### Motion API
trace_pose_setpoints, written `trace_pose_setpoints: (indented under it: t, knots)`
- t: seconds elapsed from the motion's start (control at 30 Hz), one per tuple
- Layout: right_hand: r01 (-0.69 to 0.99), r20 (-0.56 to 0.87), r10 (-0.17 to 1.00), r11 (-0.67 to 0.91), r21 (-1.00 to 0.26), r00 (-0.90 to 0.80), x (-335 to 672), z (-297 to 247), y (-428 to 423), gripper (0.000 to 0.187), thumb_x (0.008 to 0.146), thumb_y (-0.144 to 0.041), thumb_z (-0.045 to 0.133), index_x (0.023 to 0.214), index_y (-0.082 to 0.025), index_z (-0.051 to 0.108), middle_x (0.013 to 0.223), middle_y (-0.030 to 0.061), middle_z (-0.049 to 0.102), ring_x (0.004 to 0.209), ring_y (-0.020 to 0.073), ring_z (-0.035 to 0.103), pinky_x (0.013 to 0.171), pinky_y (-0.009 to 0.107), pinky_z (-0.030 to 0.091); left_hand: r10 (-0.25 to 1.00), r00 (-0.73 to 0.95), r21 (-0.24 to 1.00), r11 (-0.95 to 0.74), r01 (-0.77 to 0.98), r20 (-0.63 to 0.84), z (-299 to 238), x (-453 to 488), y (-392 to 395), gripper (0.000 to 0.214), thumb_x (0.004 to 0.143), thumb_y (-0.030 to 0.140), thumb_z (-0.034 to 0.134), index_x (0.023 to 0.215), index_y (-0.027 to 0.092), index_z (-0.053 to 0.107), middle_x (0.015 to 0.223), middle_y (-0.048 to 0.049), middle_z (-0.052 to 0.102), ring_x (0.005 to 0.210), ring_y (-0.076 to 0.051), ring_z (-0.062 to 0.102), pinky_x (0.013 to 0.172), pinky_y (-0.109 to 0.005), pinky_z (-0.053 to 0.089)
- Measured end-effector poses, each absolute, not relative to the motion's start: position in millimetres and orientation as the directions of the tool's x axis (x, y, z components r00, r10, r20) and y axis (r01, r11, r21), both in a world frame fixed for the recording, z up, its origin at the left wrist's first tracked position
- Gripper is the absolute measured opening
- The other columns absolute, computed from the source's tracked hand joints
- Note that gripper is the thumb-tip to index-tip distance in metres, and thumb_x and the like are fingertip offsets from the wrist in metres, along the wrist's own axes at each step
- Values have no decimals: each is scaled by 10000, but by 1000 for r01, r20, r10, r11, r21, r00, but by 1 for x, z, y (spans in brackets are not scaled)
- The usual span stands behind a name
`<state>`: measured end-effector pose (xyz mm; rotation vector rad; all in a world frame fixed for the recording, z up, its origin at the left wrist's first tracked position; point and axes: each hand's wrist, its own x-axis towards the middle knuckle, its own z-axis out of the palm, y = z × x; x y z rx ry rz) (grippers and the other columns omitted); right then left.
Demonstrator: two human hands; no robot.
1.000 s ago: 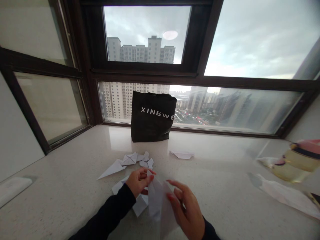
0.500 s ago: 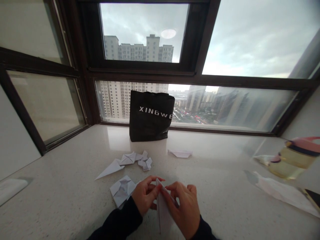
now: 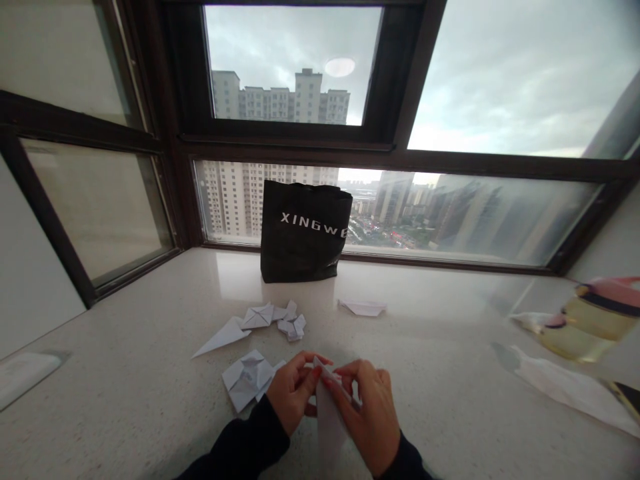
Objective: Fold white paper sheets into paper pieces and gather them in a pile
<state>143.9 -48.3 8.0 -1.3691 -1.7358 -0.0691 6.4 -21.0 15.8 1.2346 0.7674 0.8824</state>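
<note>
Between my two hands is a folded sheet of white paper [image 3: 330, 420], its pointed top edge pinched by the fingers. My left hand [image 3: 295, 393] is closed on its left upper edge, thumb and forefinger near the tip. On the other side my right hand [image 3: 370, 413] grips the upper right edge, thumb along the fold. Just left of my left hand lies a square folded paper piece [image 3: 246, 380]. Beyond it are a pointed folded paper [image 3: 220, 337], a folded paper with crossing creases [image 3: 257, 317] and a small winged paper piece [image 3: 292, 327].
A black bag [image 3: 305, 233] with white lettering stands before the window. A flat folded paper [image 3: 363, 307] lies right of it. At the right are a yellowish bottle with a pink lid [image 3: 595, 320], a crumpled tissue [image 3: 570, 387] and a dark phone-like edge [image 3: 627, 398]. A white object [image 3: 27, 375] lies far left.
The view has shifted slightly. The fingers of my right hand have moved a little along the paper's upper edge; both hands keep their hold.
</note>
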Motion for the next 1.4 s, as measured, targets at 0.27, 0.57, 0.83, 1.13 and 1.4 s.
trace_pose_setpoints:
  t: [0.27, 0.57, 0.83, 1.13, 1.4]
  knots:
    - [497, 361, 926, 364, -788, -105, 155, 4, -32, 274, 749, -421, 468, 661, -187, 580, 579, -9, 569, 565, 140, 506, 588, 266, 377, 890, 394, 965, -261, 28, 229, 23, -4, -16, 355, 764, 487, 380, 894, 173, 482, 739, -60, 617, 664, -172, 577, 598, -280, 460]
    - [519, 372, 928, 329, -789, -22, 156, 1, -29, 323, 718, -431, 490, 534, -173, 552, 518, -14, 505, 531, 131, 457, 546, 252, 361, 940, -35, 79, 8, 997, 340, 46, -81, 34, 358, 727, 363, 402, 960, 130, 543, 954, -151, 563, 898, -302, 465, 720, -406, 329]
    - [522, 377, 926, 330, -786, -18, 155, 0, -29, 320, 716, -434, 496, 530, -181, 564, 513, -14, 513, 523, 132, 462, 534, 248, 357, 977, -181, 202, 156, 967, 109, 26, -140, 60, 297, 569, 474, 530, 600, 178, 525, 782, -113, 593, 831, -305, 529, 631, -380, 392]
    - [646, 475, 865, 455, -612, -159, 153, 14, -40, 286, 774, -420, 451, 669, -239, 645, 583, 7, 609, 609, 167, 503, 621, 314, 328, 988, 1, 920, -144, 364, 154, 48, -85, 43, 370, 625, 509, 516, 799, 193, 432, 474, 57, 551, 210, -62, 355, 244, -164, 238]
    - [790, 608, 716, 570, -227, -342, 149, 27, -55, 124, 764, -321, 520, 747, -287, 637, 562, -20, 611, 588, 151, 454, 567, 306, 206, 783, 592, 964, 35, 265, -191, 24, -30, 11, 680, 541, 761, 317, 572, 128, 561, 296, 60, 371, 218, -52, 295, 237, -163, 178]
